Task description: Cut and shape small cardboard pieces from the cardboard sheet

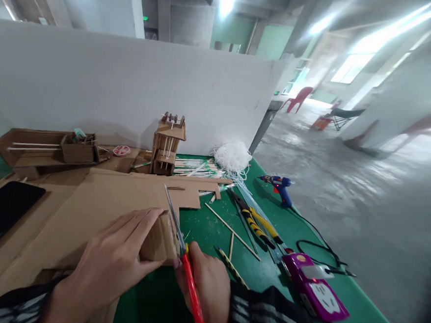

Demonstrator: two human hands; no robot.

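My left hand [115,255] is closed around a small folded cardboard box [159,240], with the thumb at its near side. In my right hand [210,284] is a pair of scissors with red handles [194,293] and a bit of yellow at the pivot. One long metal blade points away from me, along the right edge of the small box. Where the other blade lies is hidden. Under my left hand spreads a large flat cardboard sheet [121,192], with a stepped cut at its right end.
Pliers [253,221], a pencil [232,267], thin sticks [232,231], a blue glue gun [280,188] and a purple power strip [313,286] lie at right. Behind stand a cardboard tower [168,146], a cardboard tray [39,146] and white string [232,158]. A phone [5,215] lies left.
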